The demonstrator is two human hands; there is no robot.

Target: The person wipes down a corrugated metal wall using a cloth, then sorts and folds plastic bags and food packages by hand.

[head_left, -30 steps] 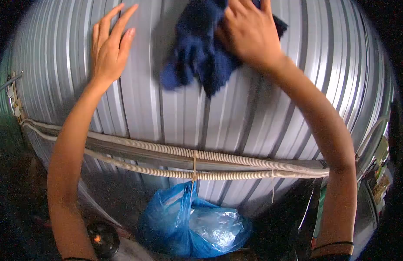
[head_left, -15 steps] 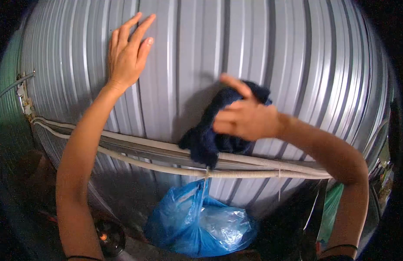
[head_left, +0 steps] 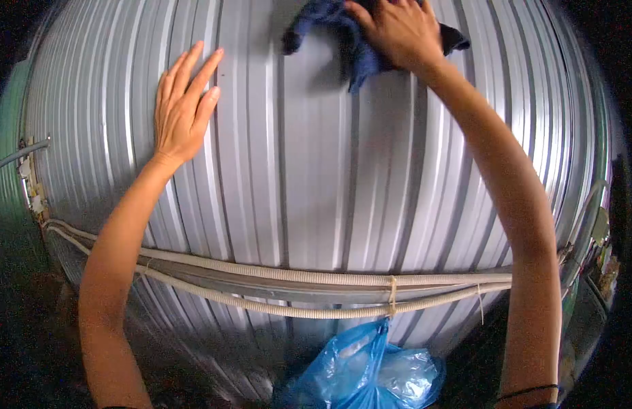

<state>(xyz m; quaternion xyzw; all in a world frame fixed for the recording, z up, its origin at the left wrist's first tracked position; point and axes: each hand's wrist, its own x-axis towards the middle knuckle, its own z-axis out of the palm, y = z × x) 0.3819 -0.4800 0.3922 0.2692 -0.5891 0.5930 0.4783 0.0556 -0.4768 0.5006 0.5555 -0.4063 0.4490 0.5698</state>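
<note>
Fingers on the left hand (head_left: 181, 123) are loosely spread and empty, palm side to the ribbed metal wall (head_left: 316, 157). Over to the right, a dark blue cloth (head_left: 367, 61) sits high on the metal under the right hand (head_left: 406, 35); can't tell if those fingers grip it. Looks unfinished to me, but honestly nothing shows what's done or left.

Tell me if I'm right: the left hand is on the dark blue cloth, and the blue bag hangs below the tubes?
Not quite: in the head view, the right hand is on the dark blue cloth, not the left hand. The blue bag does hang below the tubes.
</note>
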